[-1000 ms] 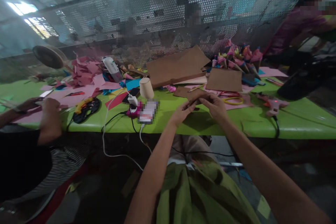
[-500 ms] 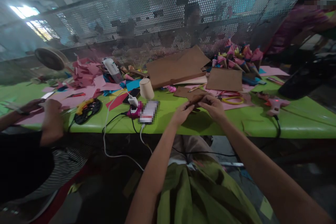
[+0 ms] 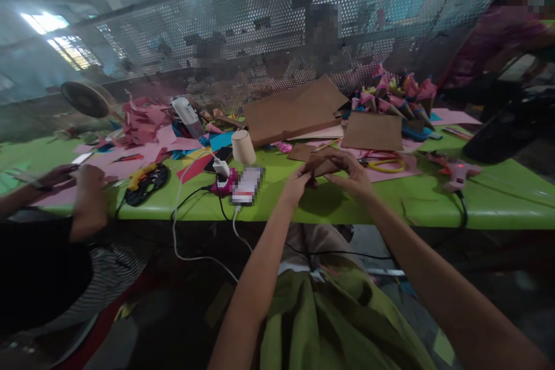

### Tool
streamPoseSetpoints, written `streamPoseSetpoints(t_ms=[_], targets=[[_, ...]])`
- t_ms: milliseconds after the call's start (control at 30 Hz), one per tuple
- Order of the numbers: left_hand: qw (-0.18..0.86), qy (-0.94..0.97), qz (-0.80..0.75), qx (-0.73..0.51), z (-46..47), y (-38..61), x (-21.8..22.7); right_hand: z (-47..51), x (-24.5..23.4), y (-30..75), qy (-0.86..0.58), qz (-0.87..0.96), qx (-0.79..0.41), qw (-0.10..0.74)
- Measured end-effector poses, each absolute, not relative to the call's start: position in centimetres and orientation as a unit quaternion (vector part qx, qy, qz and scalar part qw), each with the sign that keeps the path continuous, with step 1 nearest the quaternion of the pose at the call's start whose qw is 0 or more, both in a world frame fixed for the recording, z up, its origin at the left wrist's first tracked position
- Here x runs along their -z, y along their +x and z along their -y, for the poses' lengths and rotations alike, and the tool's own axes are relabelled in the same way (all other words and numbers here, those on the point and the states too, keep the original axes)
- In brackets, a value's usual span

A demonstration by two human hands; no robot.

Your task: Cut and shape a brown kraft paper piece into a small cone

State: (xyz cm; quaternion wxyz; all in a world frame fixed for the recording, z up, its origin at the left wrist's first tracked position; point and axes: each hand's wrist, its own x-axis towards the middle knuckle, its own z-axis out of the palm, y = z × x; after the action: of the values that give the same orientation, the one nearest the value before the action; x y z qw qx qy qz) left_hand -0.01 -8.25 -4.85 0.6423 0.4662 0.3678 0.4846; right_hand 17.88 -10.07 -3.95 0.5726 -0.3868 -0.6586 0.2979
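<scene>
Between my two hands, just above the green table (image 3: 277, 211), is a small piece of brown cardboard (image 3: 321, 169). My left hand (image 3: 298, 184) grips its left end with the fingers closed. My right hand (image 3: 353, 176) holds the other side, its fingers bent over the top edge and the thumb below. Behind my hands lie another brown cardboard piece (image 3: 299, 152) and a pencil (image 3: 327, 145). Scissors with yellow and red handles (image 3: 385, 166) rest on pink paper just right of my right hand.
A pink glue gun (image 3: 459, 173) with a black cord lies on the right. Left of my hands are a charging phone (image 3: 248, 186), a magenta power socket (image 3: 224, 184) and a cream cup (image 3: 243, 147). Large cardboard (image 3: 295, 110) stands behind. A co-worker's hands (image 3: 89, 179) are far left.
The cardboard piece has turned so more of its flat face shows. My right hand's fingers have lifted over its top edge, and its thumb has moved apart from them.
</scene>
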Motion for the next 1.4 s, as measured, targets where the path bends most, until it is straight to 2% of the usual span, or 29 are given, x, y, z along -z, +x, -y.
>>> streamPoseSetpoints(t_ms=[133,567,733,900,1400], targets=[[0.646,0.453,-0.368,-0.493,8.1,-0.1,4.8,10.1,3.5,17.7,-0.378,0.699,-0.228,0.563],[0.591,0.519,-0.372,-0.493,8.5,0.1,5.0,9.8,4.2,17.6,-0.419,0.683,-0.204,0.563],[0.593,0.485,-0.385,-0.515,7.9,0.1,5.1,9.8,4.3,17.7,-0.4,0.69,-0.183,0.575],[0.613,0.474,-0.366,-0.516,7.8,0.1,5.1,9.6,4.6,17.7,-0.395,0.73,-0.139,0.54],[0.627,0.494,-0.337,-0.499,8.8,0.0,5.0,9.8,4.8,17.3,-0.397,0.735,-0.157,0.527]])
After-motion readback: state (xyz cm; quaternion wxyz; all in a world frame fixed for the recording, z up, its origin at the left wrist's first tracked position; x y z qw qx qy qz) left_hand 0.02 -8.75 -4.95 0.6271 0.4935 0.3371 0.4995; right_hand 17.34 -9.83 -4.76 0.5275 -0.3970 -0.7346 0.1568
